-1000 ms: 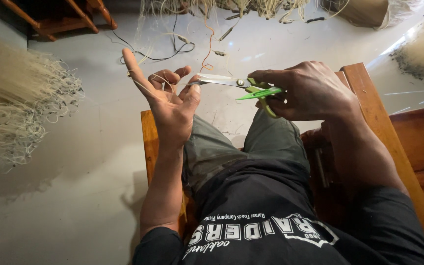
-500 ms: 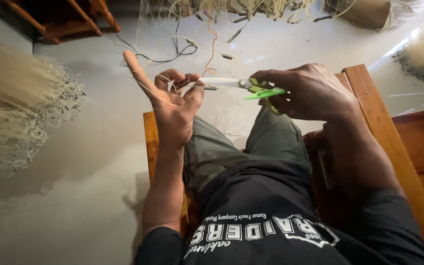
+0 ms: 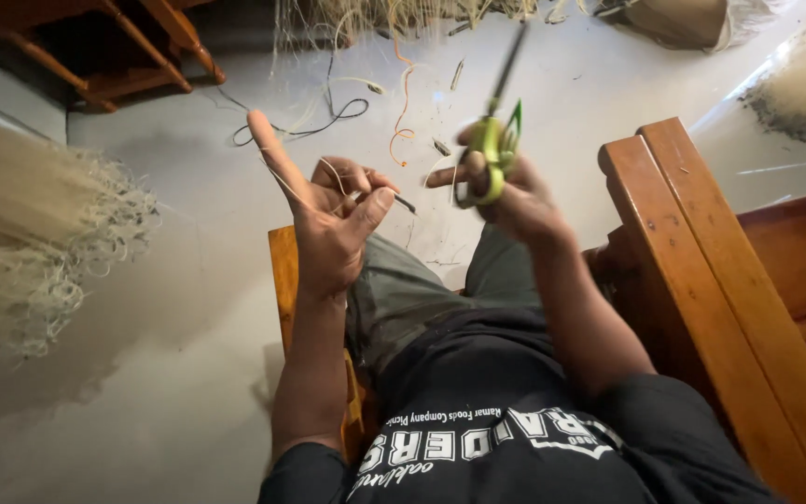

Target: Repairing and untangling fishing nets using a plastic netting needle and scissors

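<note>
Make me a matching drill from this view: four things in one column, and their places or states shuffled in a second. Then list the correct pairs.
Things:
1. scissors
2. thin cord
3. pale fibre bundle
4. black cable

Places or states:
A. lies looped on the floor beyond the hands
B. held in the right hand, blades pointing away
C. pinched in the left hand
D. heaped at the left edge of the view

Pairs: 1-B, 2-C, 3-D, 4-A
</note>
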